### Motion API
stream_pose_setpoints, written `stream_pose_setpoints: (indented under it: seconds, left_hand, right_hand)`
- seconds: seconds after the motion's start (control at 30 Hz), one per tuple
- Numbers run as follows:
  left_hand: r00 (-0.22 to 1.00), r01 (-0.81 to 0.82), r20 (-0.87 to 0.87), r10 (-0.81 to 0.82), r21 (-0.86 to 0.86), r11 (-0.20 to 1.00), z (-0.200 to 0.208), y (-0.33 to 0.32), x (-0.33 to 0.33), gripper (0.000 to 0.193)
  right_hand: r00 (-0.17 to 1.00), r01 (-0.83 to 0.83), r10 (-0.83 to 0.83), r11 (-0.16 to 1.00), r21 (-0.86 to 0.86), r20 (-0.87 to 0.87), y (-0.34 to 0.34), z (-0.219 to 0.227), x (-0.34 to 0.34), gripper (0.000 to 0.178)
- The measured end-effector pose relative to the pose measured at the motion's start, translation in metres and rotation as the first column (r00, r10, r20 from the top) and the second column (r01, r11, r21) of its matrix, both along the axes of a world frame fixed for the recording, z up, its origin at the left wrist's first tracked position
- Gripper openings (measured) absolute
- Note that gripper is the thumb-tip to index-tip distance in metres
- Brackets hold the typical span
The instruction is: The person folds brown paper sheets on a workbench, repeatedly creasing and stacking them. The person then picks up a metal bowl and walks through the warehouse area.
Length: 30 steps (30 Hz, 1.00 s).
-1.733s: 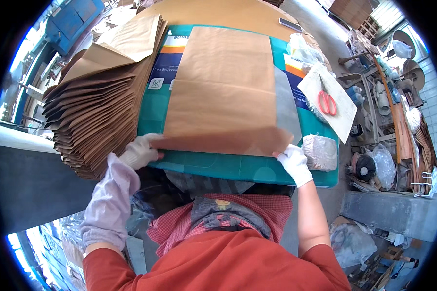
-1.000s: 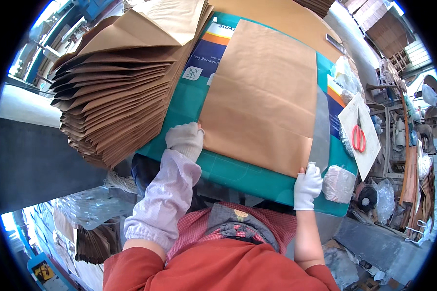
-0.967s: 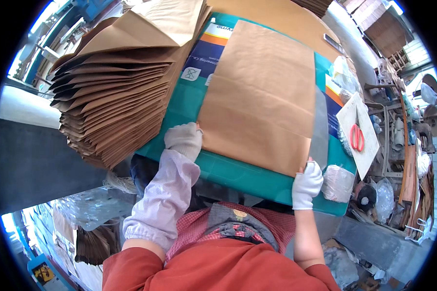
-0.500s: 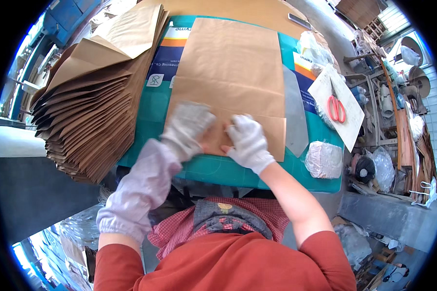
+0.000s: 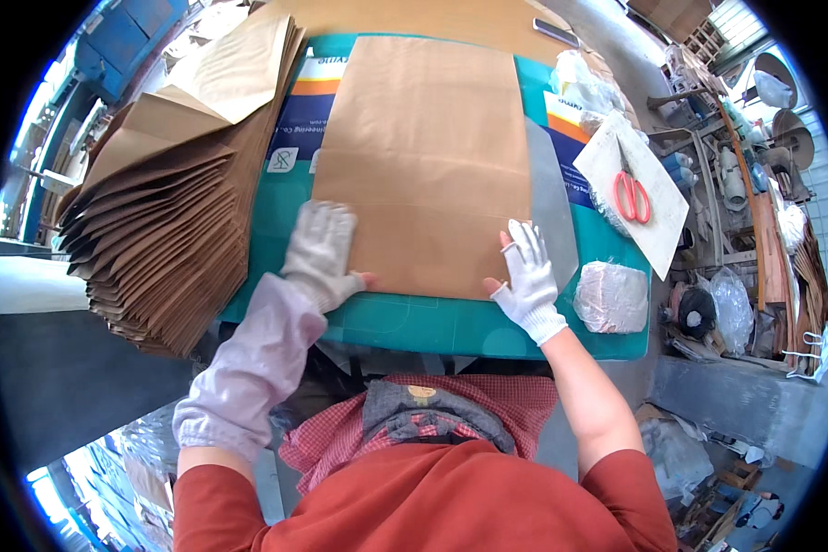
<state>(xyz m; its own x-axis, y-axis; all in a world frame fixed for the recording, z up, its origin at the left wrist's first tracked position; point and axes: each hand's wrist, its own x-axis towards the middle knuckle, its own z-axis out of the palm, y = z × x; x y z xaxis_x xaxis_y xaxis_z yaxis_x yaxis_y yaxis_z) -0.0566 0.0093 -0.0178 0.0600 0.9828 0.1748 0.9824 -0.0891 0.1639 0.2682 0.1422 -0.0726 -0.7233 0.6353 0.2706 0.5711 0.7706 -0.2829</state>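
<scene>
A large brown paper bag (image 5: 423, 156) lies flat on the teal table cover, long side pointing away from me. My left hand (image 5: 318, 250), in a white glove with a bare thumb tip, lies flat at the bag's near left corner. Its fingers stretch forward and the thumb touches the near edge. At the near right corner, my right hand (image 5: 526, 276) rests with fingers outstretched; its white glove leaves the thumb and one fingertip bare. Neither hand grips anything.
To the left leans a thick fanned stack of brown paper bags (image 5: 166, 221). Red-handled scissors (image 5: 631, 197) lie on a white board (image 5: 662, 189) at right, with a wrapped block (image 5: 611, 297) nearer me. A grey sheet (image 5: 554, 193) shows beside the bag; a phone (image 5: 556, 34) lies at the far right.
Both hands have moved apart from the middle of the bag's near edge, the left one leftward and the right one rightward to the corners. Their fingers have straightened.
</scene>
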Motion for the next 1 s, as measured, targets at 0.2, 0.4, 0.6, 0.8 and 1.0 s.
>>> stream_pose_setpoints:
  seconds: [0.2, 0.4, 0.6, 0.8, 1.0]
  left_hand:
    - [0.919, -0.230, 0.138, 0.369, -0.574, 0.786, 0.071, 0.067, 0.018, 0.048]
    - [0.977, 0.051, 0.203, -0.062, 0.059, 0.997, 0.093, -0.012, 0.030, 0.054]
    - [0.991, 0.013, 0.131, -0.025, 0.094, 0.996, 0.099, -0.030, 0.038, 0.057]
    - [0.993, 0.029, 0.107, -0.042, 0.124, 0.992, 0.099, -0.029, 0.036, 0.051]
    - [0.979, -0.184, 0.026, 0.200, -0.290, 0.939, 0.098, 0.037, 0.036, 0.043]
  right_hand:
    - [0.988, 0.025, -0.018, 0.999, 0.040, -0.153, -0.036, 0.024, 0.010, 0.054]
    - [0.983, -0.046, 0.066, 0.992, 0.121, -0.172, -0.079, 0.068, 0.006, 0.054]
    - [0.954, -0.119, 0.170, 0.971, 0.207, -0.248, -0.076, 0.119, -0.073, 0.072]
    - [0.953, -0.143, 0.198, 0.962, 0.234, -0.229, -0.081, 0.116, -0.077, 0.054]
    - [0.896, -0.241, 0.316, 0.936, 0.257, -0.311, -0.100, 0.119, -0.075, 0.023]
